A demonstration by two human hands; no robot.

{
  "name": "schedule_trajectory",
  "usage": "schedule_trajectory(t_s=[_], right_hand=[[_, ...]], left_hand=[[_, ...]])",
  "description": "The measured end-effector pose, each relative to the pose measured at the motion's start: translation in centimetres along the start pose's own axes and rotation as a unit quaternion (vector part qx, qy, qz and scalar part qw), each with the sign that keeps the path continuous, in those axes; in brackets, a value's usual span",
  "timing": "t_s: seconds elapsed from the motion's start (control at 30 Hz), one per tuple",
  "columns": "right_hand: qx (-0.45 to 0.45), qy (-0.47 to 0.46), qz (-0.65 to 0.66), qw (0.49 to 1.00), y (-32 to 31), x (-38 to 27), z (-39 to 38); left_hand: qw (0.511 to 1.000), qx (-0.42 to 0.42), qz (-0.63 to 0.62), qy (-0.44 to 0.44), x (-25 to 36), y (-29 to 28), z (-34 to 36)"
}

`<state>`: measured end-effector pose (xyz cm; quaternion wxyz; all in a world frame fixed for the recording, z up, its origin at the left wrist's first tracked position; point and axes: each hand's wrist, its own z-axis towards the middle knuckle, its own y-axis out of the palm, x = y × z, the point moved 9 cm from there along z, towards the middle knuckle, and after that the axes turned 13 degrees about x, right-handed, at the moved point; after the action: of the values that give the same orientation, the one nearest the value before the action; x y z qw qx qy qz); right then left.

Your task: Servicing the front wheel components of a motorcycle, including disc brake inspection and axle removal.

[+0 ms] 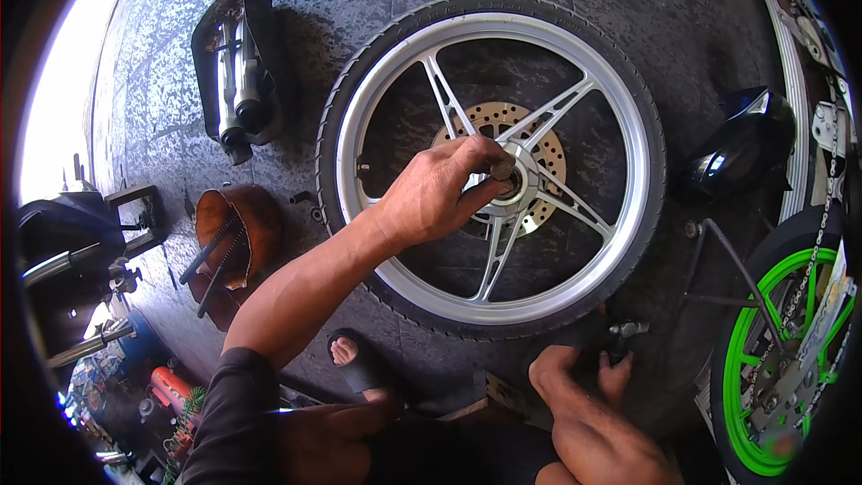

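Observation:
A silver five-spoke wheel (593,85) with a black tyre (646,153) lies flat before me, a drilled brake disc (489,115) beneath its spokes. At the hub (523,198), my left hand (435,181) pinches a short metal piece (500,171) upright over the bearing opening; the piece's lower part is unclear. Down by my right leg, outside the tyre, my right hand (616,368) grips a hammer (628,329) by its dark handle, the metal head pointing up.
Upper left lies a black cover with silver tubes (232,72). An orange-brown container (224,207) holds long bars. Right are a dark glossy part (732,148), a tubular frame (718,247) and a green-rimmed wheel (736,368). Tools and parts (117,368) crowd the left. My foot (346,350) is below the wheel.

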<state>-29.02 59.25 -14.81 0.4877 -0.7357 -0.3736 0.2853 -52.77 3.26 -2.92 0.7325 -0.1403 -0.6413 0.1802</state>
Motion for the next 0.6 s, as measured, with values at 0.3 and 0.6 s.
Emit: schedule_trajectory(t_s=[0.3, 0.6], right_hand=[[-0.017, 0.03, 0.013, 0.999, -0.2, -2.0, -0.7], [0.08, -0.047, 0.023, 0.995, 0.1, 0.5, 0.1]], left_hand=[[0.988, -0.045, 0.083, 0.119, 2.3, 0.7, -0.3], [0.993, -0.083, 0.068, 0.051, 1.3, 0.9, 0.8]])
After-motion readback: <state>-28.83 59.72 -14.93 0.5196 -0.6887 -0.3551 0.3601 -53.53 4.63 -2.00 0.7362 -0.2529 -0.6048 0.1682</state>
